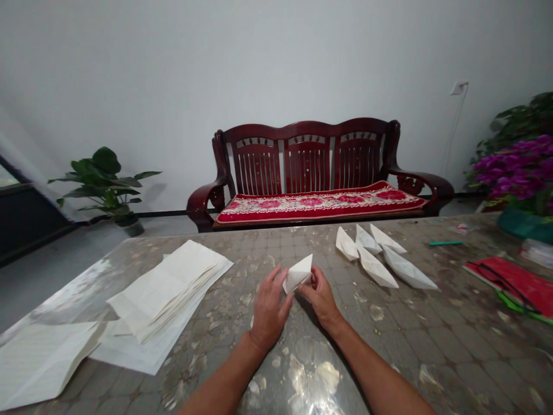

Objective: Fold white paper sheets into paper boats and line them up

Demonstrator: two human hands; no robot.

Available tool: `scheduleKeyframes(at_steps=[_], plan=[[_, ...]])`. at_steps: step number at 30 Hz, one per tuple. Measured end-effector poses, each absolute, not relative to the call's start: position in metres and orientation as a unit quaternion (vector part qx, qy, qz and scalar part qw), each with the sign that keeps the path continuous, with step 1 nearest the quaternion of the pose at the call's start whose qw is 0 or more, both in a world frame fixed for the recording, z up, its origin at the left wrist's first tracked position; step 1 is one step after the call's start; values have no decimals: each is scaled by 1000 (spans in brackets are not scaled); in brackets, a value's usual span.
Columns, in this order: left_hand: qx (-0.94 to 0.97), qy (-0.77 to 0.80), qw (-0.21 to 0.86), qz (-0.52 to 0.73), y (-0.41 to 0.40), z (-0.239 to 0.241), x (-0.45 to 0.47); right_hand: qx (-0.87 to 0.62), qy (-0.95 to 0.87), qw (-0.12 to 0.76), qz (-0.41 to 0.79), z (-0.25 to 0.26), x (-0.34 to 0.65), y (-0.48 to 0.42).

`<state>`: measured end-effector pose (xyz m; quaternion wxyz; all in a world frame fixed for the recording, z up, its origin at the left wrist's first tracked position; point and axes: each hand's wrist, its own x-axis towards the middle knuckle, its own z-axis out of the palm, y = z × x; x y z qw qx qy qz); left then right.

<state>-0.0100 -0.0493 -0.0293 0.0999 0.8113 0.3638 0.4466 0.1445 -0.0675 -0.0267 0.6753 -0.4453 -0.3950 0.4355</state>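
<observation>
Between my two hands is a small folded white paper boat (299, 272), held just above the patterned table near its middle. My left hand (270, 305) has its fingers against the boat's left end, thumb at the lower edge. My right hand (320, 297) pinches the boat's right side, with the fingertips partly hidden behind the paper. To the right lie several finished-looking paper boats (378, 268) in a loose cluster on the table. A stack of white paper sheets (173, 282) sits to the left of my hands.
More folded paper (43, 360) lies at the table's left front. On the right are a green pen (446, 243), a red pouch (514, 282) and a purple flower pot (518, 222). Beyond the table stand a wooden bench (307, 164) and a potted plant (108, 184).
</observation>
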Motion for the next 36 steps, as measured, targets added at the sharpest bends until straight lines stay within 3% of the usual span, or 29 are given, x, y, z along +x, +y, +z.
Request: scheduleKeyframes(at_steps=[7,36], plan=[[854,326,27,404,-47,-30,-8,-414,-390,674,472,-27,140,-69],[858,272,37,434,-29,-33,-19,-493,-478,571,451,-29,141,-74]])
